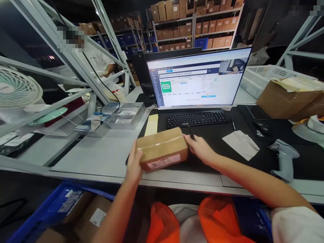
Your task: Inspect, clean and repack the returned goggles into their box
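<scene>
A taped brown cardboard box [162, 143] is tilted over the front of the desk, a printed label on its near side. My left hand [134, 162] grips its left end, thumb on the near side and fingers partly hidden behind. At the box's right end, my right hand [199, 146] is closed around a slim black pen-like tool [190, 131] that points upward; its exact kind is unclear. The right fingertips are close against the box's right edge; whether they press on it I cannot tell.
Behind the box stand a keyboard [197, 118] and a lit monitor [197, 81]. To the right lie a paper sheet [240, 144], a barcode scanner [285, 158] and a mouse [260, 127]. A blue crate [63, 189] with boxes sits below left. Another person [97, 62] is beyond the frame.
</scene>
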Action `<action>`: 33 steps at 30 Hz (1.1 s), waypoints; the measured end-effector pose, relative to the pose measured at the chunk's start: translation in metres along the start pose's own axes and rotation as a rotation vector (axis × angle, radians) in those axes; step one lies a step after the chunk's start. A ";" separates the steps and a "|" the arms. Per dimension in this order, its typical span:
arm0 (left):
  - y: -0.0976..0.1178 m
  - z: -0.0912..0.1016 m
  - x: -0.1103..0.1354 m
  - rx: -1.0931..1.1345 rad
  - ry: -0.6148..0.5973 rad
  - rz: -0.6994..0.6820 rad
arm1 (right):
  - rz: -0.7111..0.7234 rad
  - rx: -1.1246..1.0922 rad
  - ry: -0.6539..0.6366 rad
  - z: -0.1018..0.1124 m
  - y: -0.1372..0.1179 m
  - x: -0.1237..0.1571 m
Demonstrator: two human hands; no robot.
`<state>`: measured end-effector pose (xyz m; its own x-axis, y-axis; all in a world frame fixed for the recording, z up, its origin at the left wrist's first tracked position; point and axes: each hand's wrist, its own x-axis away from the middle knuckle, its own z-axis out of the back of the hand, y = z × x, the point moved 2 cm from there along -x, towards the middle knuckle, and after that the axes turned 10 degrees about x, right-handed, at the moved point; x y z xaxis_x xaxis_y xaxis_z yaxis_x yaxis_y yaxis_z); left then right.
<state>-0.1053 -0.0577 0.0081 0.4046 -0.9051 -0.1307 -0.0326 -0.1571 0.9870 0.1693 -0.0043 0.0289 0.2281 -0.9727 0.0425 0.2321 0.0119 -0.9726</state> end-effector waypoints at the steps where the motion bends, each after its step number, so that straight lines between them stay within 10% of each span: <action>1: 0.000 -0.014 -0.019 0.036 -0.087 0.013 | -0.011 0.011 0.011 0.012 0.000 0.012; 8: -0.010 -0.078 -0.098 -0.153 -0.515 -0.094 | 0.177 0.446 0.051 0.060 0.027 0.084; 12: 0.018 -0.075 -0.048 -0.532 -0.368 -0.684 | 0.264 0.805 0.137 0.081 0.040 0.108; 15: 0.026 -0.093 0.014 -0.622 -0.631 -0.949 | 0.394 0.948 0.111 0.083 0.040 0.113; 20: 0.006 -0.130 0.062 -0.829 -0.519 -0.996 | 0.648 1.065 0.121 0.070 0.043 0.101; 33: -0.003 -0.137 0.062 -0.846 -0.406 -1.075 | 0.783 1.100 0.164 0.084 0.054 0.074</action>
<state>0.0451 -0.0588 0.0102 -0.4076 -0.5701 -0.7134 0.7218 -0.6796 0.1307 0.2782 -0.0558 -0.0009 0.5512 -0.6407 -0.5345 0.7400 0.6713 -0.0415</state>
